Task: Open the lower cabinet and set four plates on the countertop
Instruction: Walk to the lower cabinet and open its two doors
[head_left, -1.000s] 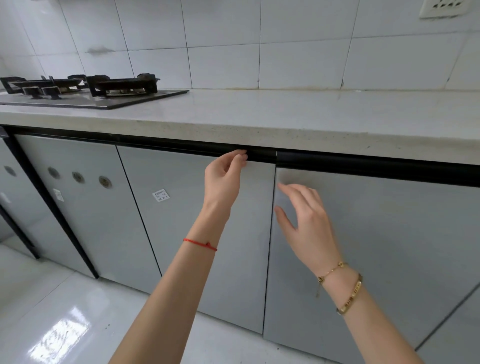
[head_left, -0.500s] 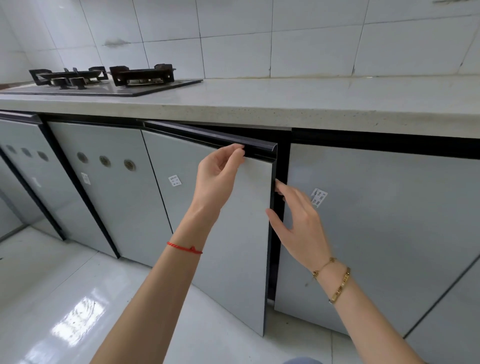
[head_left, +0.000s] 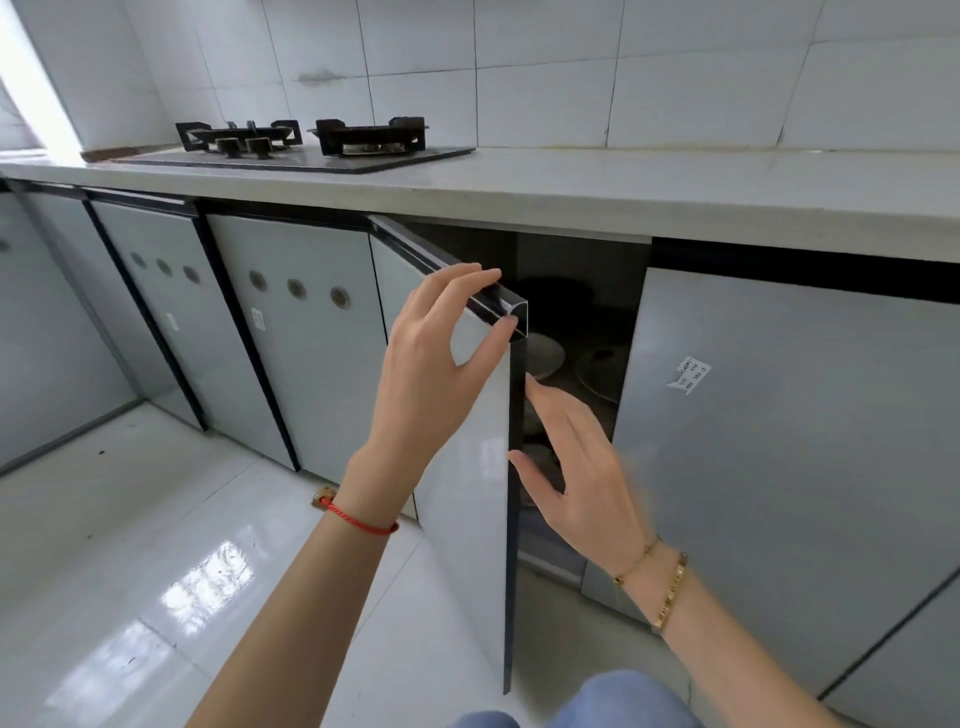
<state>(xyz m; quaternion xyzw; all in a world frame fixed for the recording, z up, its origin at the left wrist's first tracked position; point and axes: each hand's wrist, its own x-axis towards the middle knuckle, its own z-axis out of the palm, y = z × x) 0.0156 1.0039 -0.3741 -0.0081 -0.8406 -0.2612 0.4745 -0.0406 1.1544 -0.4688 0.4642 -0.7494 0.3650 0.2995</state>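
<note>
The cabinet door (head_left: 467, 467) now stands swung far out from the cabinet, where half a second earlier it was only ajar. The left hand (head_left: 431, 374) pinches the black top rail of the door between curled fingers and thumb, as before. The right hand (head_left: 576, 467), fingers straight and spread, holding nothing, has moved past the door's free edge into the opening. Pale plates (head_left: 545, 356) are newly visible inside the dark cabinet, beneath the countertop (head_left: 675, 192).

Single head-worn view, looking forward and down, close to cabinet door (head_left: 467, 467) and countertop (head_left: 675, 192)
</note>
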